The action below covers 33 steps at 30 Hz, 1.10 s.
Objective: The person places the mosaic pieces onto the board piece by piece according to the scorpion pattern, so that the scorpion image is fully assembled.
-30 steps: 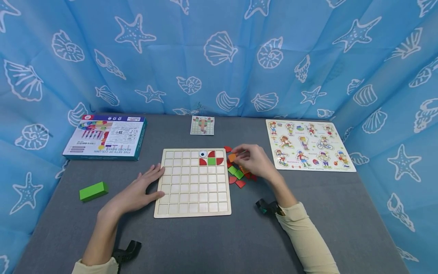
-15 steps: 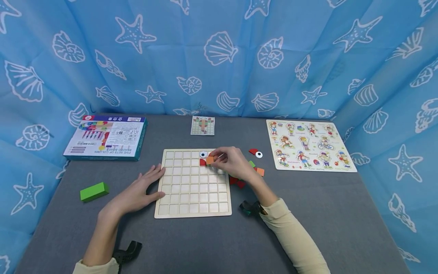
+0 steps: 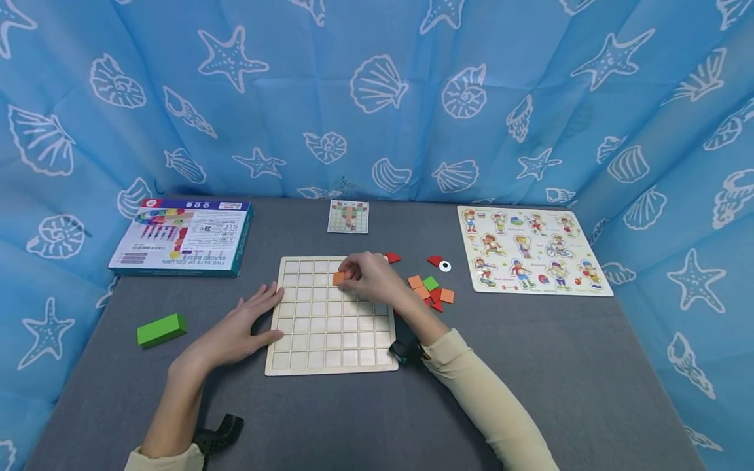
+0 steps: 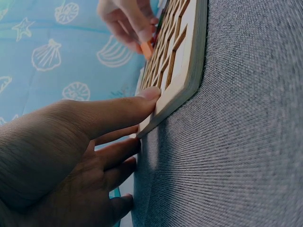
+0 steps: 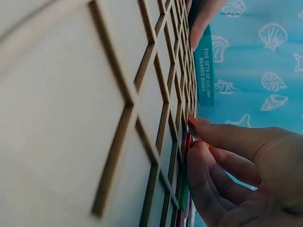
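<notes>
A pale wooden grid board (image 3: 312, 341) lies flat in the middle of the table. My right hand (image 3: 376, 281) pinches an orange square tile (image 3: 338, 279) between thumb and fingertips, low over the upper part of the board. In the right wrist view, red and green tiles (image 5: 183, 189) sit in the grid beside these fingertips; in the head view the hand covers them. My left hand (image 3: 238, 327) rests at the board's left edge with fingers extended, and its thumb (image 4: 150, 93) touches the rim in the left wrist view.
Right of the board lie several loose tiles: orange (image 3: 415, 282), green (image 3: 430, 283), red (image 3: 436, 296), and a round eye piece (image 3: 444, 266). A pattern card (image 3: 348, 216) lies behind the board. A picture puzzle (image 3: 530, 252), a box (image 3: 179, 237) and a green block (image 3: 161, 330) stand farther out.
From the loose tiles my right hand has moved left with the orange square tile, passing over the board's upper right to its upper middle. My left hand stays where it was.
</notes>
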Motion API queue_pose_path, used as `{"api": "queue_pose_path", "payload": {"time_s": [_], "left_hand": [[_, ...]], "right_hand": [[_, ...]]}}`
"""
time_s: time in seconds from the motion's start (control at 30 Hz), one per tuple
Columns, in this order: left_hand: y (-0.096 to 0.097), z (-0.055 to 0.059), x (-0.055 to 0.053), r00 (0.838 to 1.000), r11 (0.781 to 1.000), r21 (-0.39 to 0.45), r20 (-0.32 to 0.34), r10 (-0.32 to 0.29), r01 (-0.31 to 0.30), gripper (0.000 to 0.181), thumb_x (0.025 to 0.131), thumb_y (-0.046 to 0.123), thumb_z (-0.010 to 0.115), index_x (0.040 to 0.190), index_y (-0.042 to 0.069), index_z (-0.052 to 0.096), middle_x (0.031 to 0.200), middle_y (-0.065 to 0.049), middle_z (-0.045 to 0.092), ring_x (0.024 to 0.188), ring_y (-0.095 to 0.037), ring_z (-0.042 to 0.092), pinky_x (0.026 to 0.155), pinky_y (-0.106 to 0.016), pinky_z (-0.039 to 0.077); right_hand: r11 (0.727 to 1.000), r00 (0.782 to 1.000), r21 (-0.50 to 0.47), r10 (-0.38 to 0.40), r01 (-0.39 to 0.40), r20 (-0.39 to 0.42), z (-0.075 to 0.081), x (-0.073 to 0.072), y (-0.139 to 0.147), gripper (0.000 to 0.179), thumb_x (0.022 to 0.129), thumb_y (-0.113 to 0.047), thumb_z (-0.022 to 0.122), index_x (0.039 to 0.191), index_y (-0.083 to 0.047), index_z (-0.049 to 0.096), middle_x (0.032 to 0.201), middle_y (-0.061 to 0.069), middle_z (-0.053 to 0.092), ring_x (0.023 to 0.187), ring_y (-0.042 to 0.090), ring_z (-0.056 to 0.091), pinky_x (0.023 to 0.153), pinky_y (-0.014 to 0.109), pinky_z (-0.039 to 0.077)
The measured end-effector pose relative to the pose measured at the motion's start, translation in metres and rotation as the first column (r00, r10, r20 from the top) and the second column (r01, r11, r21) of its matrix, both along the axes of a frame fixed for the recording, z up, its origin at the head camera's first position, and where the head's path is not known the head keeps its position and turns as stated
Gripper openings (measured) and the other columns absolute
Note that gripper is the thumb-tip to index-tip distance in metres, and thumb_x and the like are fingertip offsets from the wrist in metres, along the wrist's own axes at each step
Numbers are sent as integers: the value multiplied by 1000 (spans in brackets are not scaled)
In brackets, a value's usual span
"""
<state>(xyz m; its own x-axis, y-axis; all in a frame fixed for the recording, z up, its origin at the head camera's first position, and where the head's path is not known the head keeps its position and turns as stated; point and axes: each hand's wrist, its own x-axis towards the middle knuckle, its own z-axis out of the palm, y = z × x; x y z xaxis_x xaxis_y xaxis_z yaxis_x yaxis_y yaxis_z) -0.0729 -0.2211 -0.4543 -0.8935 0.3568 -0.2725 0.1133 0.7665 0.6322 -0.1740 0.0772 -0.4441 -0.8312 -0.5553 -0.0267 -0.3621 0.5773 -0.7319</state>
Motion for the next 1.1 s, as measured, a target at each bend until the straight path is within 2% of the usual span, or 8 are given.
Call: {"api": "queue_pose_path", "payload": {"time_s": [0.33, 0.73, 0.93, 1.1], "left_hand": [[1, 1, 0, 1000, 1000, -18, -4, -2, 2, 84, 102, 27, 75, 170, 4, 31, 180, -26, 20, 167, -53, 15, 130, -80, 10], [1, 1, 0, 1000, 1000, -9, 3, -4, 4, 84, 103, 28, 75, 170, 5, 31, 180, -25, 20, 168, -52, 14, 130, -81, 10], [2, 1, 0, 1000, 1000, -10, -3, -1, 1, 84, 103, 29, 76, 170, 5, 32, 179, -26, 21, 167, -53, 15, 130, -81, 10], [2, 1, 0, 1000, 1000, -7, -4, -2, 1, 85, 102, 30, 76, 170, 5, 32, 179, -26, 21, 167, -53, 16, 129, -81, 11]], "right_hand": [[993, 999, 114, 19, -14, -38, 4, -1, -14, 20, 96, -7, 81, 114, 0, 78, 90, 9, 76, 81, 14, 68, 78, 28, 59], [992, 999, 121, 46, -43, -25, 5, 1, -11, 21, 98, -8, 77, 118, 0, 78, 87, 8, 75, 72, 10, 60, 70, 23, 51], [998, 1000, 63, -8, 9, -10, 8, 1, 3, 21, 99, -7, 75, 118, -1, 79, 88, 9, 76, 70, 10, 61, 66, 22, 47], [996, 995, 21, -90, 90, -40, 8, -3, 21, 16, 100, -7, 74, 114, 0, 79, 90, 10, 76, 75, 13, 65, 70, 23, 52]]}}
